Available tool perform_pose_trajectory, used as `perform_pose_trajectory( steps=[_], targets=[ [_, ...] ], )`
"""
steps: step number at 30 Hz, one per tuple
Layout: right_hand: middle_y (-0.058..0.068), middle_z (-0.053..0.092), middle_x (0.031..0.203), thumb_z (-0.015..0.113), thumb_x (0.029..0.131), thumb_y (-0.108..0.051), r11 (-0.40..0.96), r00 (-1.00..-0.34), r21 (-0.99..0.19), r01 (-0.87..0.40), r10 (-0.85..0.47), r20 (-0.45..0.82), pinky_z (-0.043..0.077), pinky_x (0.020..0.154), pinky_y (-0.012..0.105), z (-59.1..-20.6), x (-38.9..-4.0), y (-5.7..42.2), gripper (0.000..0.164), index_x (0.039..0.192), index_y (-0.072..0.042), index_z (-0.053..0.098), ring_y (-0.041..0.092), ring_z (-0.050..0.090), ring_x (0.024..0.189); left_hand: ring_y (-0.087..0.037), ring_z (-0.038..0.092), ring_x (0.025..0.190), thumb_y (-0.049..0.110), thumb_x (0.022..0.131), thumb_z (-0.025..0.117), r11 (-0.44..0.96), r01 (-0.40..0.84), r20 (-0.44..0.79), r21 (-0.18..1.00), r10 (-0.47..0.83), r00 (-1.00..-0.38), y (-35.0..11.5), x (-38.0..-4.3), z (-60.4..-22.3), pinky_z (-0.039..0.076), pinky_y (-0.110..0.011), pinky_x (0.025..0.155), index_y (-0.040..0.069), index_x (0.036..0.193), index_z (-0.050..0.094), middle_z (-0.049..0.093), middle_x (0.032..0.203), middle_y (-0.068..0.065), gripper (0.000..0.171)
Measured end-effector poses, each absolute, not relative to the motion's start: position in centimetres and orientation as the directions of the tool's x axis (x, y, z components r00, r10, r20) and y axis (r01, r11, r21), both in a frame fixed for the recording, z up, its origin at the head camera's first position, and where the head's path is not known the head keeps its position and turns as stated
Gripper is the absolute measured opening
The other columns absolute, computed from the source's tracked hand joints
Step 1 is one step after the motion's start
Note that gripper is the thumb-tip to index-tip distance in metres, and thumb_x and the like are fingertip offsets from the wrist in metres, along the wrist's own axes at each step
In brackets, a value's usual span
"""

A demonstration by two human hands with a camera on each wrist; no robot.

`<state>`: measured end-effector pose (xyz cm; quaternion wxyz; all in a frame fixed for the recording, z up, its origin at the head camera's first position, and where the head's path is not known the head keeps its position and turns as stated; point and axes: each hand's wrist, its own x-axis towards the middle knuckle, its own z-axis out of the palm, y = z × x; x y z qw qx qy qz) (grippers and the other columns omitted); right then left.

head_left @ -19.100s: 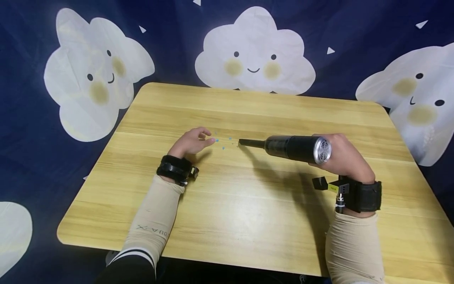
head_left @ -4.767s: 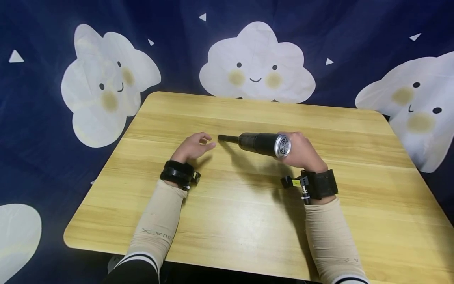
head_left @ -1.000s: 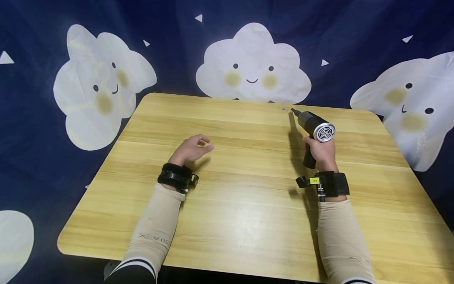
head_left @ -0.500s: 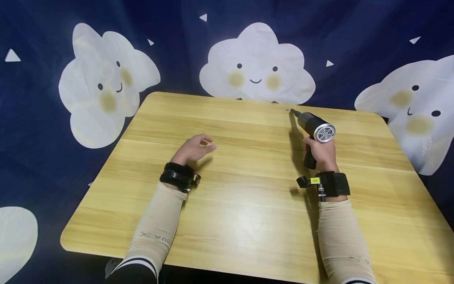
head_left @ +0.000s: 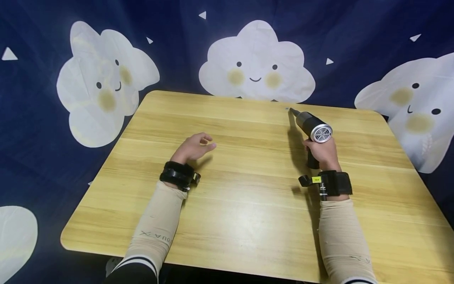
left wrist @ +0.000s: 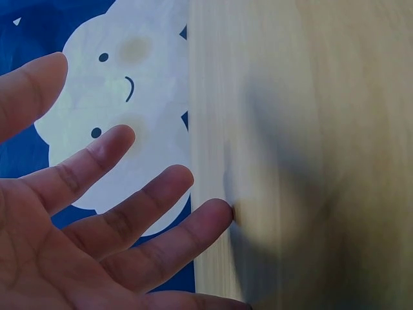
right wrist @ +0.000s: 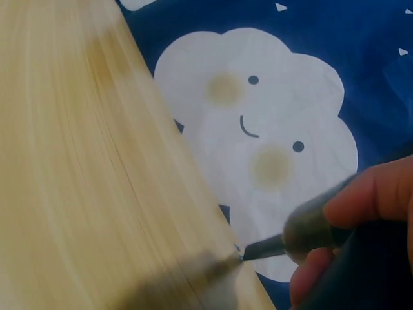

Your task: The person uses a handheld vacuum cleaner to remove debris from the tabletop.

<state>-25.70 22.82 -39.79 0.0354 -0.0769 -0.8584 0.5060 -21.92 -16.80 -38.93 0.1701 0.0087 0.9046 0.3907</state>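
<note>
My right hand (head_left: 325, 153) grips the pistol handle of a black handheld vacuum cleaner (head_left: 309, 123) with a silver round vent at its rear. Its narrow flat nozzle (head_left: 294, 111) points away from me and down to the table's far edge. Right at the nozzle tip lies a tiny bluish scrap (head_left: 287, 108). In the right wrist view, the nozzle (right wrist: 264, 247) meets its own shadow near the edge, with small bluish bits (right wrist: 237, 248) beside the tip. My left hand (head_left: 194, 147) holds nothing, over the left-middle of the table, its fingers spread loosely in the left wrist view.
The light wood table (head_left: 241, 221) has rounded corners and its far edge meets a dark blue curtain (head_left: 177, 51) printed with white smiling clouds. Each wrist wears a black strap with a small camera, such as the right one (head_left: 335, 183).
The vacuum cleaner has gone from mid-table to the back right edge, and the blue bits at mid-table are gone. Over the last second fewer scraps show by the nozzle; my left hand stays put.
</note>
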Motion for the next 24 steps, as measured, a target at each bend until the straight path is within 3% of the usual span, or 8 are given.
perform_pose_trajectory(
  steps=[5,8,12,24],
  targets=[
    [0.018,0.059,0.098,0.068,0.073,-0.008,0.662,-0.994,-0.749,0.026,0.100,0.054,0.043,0.068,0.038,-39.5,-25.4,23.7,0.046,0.114,0.006,0.054,0.030,0.052,0.082,-0.038,0.045,0.122,0.044,0.095,0.053,0.695,-0.118,-0.302,0.710,0.148,-0.942,-16.8,-21.9,-38.9,0.041,-0.056,0.099,0.012,0.132,0.048,0.048,0.137,-0.017,0.049],
    [0.029,0.061,0.103,0.071,0.071,-0.007,0.747,-0.992,-0.661,-0.067,0.022,0.124,0.045,0.072,0.049,-39.4,-25.3,24.3,0.047,0.113,0.008,0.056,0.039,0.054,0.087,-0.038,0.045,0.122,0.045,0.095,0.053,0.694,-0.117,-0.301,0.710,0.149,-0.942,-16.8,-21.9,-39.0,0.041,-0.056,0.099,0.012,0.132,0.048,0.048,0.138,-0.017,0.049],
    [0.032,0.062,0.101,0.075,0.069,-0.007,0.788,-0.985,-0.601,-0.135,-0.040,0.167,0.046,0.075,0.055,-39.4,-25.4,24.9,0.048,0.110,0.009,0.057,0.043,0.056,0.089,-0.038,0.044,0.123,0.045,0.095,0.053,0.696,-0.114,-0.298,0.709,0.149,-0.943,-16.9,-22.0,-39.0,0.041,-0.056,0.100,0.012,0.132,0.047,0.048,0.138,-0.017,0.049],
    [0.032,0.064,0.090,0.078,0.066,-0.009,0.809,-0.962,-0.535,-0.243,-0.130,0.240,0.047,0.068,0.056,-39.6,-26.3,25.5,0.042,0.099,0.009,0.060,0.044,0.059,0.077,-0.038,0.044,0.123,0.043,0.095,0.054,0.692,-0.118,-0.296,0.712,0.144,-0.944,-17.0,-22.0,-39.1,0.040,-0.057,0.100,0.013,0.131,0.048,0.049,0.137,-0.017,0.047]
  ],
)
